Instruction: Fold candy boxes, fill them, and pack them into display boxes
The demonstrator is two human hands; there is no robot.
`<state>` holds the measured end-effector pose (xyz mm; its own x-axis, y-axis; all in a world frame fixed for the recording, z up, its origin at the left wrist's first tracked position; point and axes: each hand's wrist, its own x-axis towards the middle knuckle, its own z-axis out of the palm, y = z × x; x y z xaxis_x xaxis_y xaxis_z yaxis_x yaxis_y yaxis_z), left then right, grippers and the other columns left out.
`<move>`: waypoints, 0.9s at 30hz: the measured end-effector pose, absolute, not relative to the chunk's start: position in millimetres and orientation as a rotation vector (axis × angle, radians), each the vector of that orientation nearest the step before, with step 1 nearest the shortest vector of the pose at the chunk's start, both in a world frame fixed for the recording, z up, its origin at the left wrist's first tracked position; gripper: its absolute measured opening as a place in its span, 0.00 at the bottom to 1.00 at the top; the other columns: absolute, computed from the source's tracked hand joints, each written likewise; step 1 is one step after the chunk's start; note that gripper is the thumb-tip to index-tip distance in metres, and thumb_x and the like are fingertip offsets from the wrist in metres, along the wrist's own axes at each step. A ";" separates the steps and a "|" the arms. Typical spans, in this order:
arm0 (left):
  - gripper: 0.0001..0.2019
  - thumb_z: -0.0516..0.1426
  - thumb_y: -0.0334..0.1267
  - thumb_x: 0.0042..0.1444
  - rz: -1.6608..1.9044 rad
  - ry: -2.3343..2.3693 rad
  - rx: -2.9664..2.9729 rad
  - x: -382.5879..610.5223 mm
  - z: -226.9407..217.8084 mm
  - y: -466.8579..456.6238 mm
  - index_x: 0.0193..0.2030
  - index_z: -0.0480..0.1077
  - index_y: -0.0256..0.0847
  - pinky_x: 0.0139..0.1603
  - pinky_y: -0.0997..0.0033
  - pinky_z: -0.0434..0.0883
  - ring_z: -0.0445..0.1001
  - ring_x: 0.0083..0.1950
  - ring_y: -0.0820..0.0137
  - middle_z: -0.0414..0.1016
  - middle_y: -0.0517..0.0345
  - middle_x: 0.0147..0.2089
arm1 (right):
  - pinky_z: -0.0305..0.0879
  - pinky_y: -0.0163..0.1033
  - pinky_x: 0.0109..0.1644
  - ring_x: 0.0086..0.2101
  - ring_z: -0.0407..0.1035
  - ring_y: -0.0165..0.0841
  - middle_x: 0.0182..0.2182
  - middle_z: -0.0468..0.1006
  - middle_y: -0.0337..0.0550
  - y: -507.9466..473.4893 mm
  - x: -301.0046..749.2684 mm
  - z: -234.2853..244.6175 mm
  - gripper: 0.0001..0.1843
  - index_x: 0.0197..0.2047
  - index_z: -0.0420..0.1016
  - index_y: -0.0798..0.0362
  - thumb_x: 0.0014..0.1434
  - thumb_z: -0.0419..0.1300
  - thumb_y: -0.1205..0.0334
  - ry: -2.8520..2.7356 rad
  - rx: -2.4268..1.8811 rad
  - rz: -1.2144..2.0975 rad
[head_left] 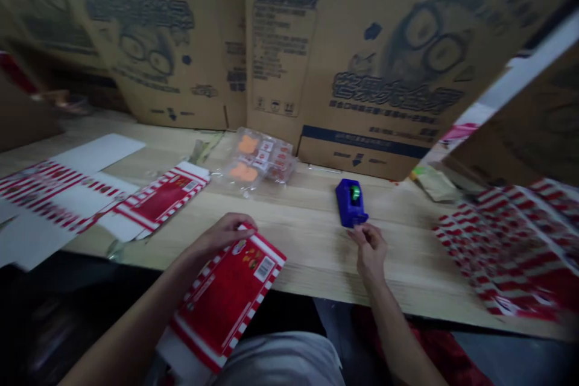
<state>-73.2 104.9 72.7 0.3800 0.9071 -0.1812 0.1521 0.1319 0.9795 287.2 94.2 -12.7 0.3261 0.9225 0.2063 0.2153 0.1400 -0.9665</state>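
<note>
My left hand (228, 232) grips the upper end of a red and white striped carton (230, 295), which tilts over the table's front edge. A barcode shows near its top, and a white flap hangs from the lower end. My right hand (371, 244) is at the front of a blue tape dispenser (348, 202) with a green roll. Its thumb and fingers pinch together at the cutting edge. Whatever lies between them is too small to make out.
Flat red and white cartons (163, 199) lie at left, with more stacked cartons (511, 247) at right. Clear plastic packs with orange pieces (257, 160) sit at the back. Large cardboard boxes (362, 60) wall off the far side of the table (312, 217).
</note>
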 end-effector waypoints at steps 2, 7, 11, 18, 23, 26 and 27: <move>0.14 0.66 0.45 0.42 0.666 1.014 1.308 -66.8 69.8 105.9 0.30 0.75 0.35 0.27 0.77 0.65 0.68 0.25 0.72 0.72 0.59 0.24 | 0.66 0.45 0.43 0.40 0.65 0.39 0.36 0.71 0.47 90.0 256.7 7.0 0.16 0.26 0.73 0.50 0.55 0.61 0.47 -1.300 -1.257 0.944; 0.13 0.66 0.43 0.43 0.622 0.942 1.305 -53.1 63.3 101.8 0.31 0.75 0.35 0.27 0.77 0.64 0.68 0.26 0.73 0.73 0.60 0.25 | 0.62 0.36 0.35 0.32 0.66 0.31 0.29 0.71 0.41 88.8 177.5 46.7 0.16 0.22 0.72 0.53 0.54 0.65 0.52 -1.942 -0.945 1.261; 0.13 0.65 0.44 0.44 0.694 0.930 1.360 -56.1 61.6 94.8 0.30 0.75 0.35 0.29 0.76 0.64 0.67 0.27 0.73 0.72 0.59 0.26 | 0.54 0.34 0.29 0.26 0.62 0.28 0.23 0.71 0.38 91.6 152.2 50.1 0.14 0.21 0.71 0.54 0.50 0.68 0.58 -2.155 -1.118 0.946; 0.11 0.64 0.42 0.48 0.714 0.896 1.367 -71.4 80.4 76.0 0.34 0.77 0.36 0.28 0.77 0.62 0.67 0.27 0.74 0.74 0.58 0.27 | 0.58 0.31 0.24 0.23 0.66 0.28 0.24 0.74 0.35 101.7 140.7 40.5 0.26 0.33 0.72 0.54 0.35 0.75 0.50 -1.807 -1.054 1.819; 0.12 0.67 0.42 0.44 0.866 0.865 1.181 -96.0 92.4 70.3 0.33 0.77 0.36 0.31 0.75 0.67 0.72 0.29 0.71 0.76 0.56 0.30 | 0.67 0.35 0.32 0.27 0.71 0.32 0.29 0.77 0.41 113.6 114.2 33.3 0.34 0.35 0.75 0.56 0.35 0.70 0.35 -1.591 -0.734 2.224; 0.18 0.69 0.42 0.38 1.303 1.144 0.749 -123.4 76.0 66.2 0.36 0.74 0.39 0.29 0.73 0.70 0.74 0.28 0.69 0.77 0.59 0.30 | 0.65 0.35 0.27 0.23 0.68 0.31 0.23 0.74 0.41 152.4 107.0 31.5 0.28 0.27 0.71 0.55 0.49 0.60 0.34 -1.611 -1.075 1.495; 0.20 0.70 0.41 0.35 1.455 1.245 0.577 -131.9 66.7 62.6 0.36 0.73 0.39 0.29 0.72 0.71 0.75 0.28 0.69 0.77 0.60 0.30 | 0.65 0.35 0.27 0.23 0.67 0.32 0.22 0.73 0.40 171.6 106.5 33.7 0.26 0.26 0.69 0.54 0.51 0.58 0.37 -1.602 -1.151 1.270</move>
<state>-131.9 62.6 66.7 -0.2979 0.9159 -0.2692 -0.4075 0.1330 0.9035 106.5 171.6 33.7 -0.2904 0.9562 0.0361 0.1827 0.0925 -0.9788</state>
